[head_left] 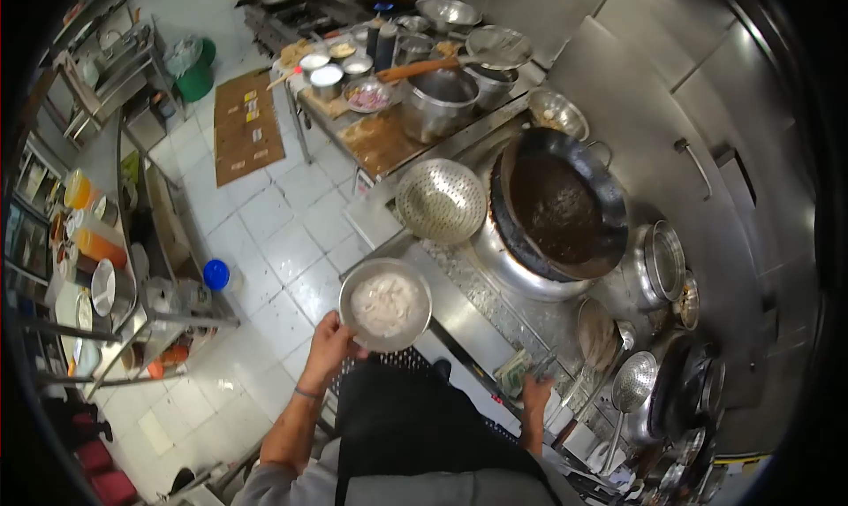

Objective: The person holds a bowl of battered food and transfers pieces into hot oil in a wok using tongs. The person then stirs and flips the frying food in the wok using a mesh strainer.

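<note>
My left hand [332, 343] grips the rim of a round metal bowl [426, 316], held level over the floor in front of my apron. Inside the bowl lie pale, wet pieces coated in a whitish batter [386, 299]. Low on the right, by the front edge of the stove, is my right hand [535, 398]. Its fingers look curled, close to a greenish-white crumpled thing [512, 372] and some shiny metal; what they hold, if anything, is too small to make out. Ahead stands a large black wok [608, 197] of dark oil, with a perforated metal strainer [441, 200] left of it.
Ladles and a round skimmer [634, 380] lie on the stove at right. A steel pot [437, 108] and several small bowls crowd the work table [371, 144] ahead. Shelving with sauce bottles [99, 247] stands at left. A blue-lidded tub [216, 274] sits on the tiled floor.
</note>
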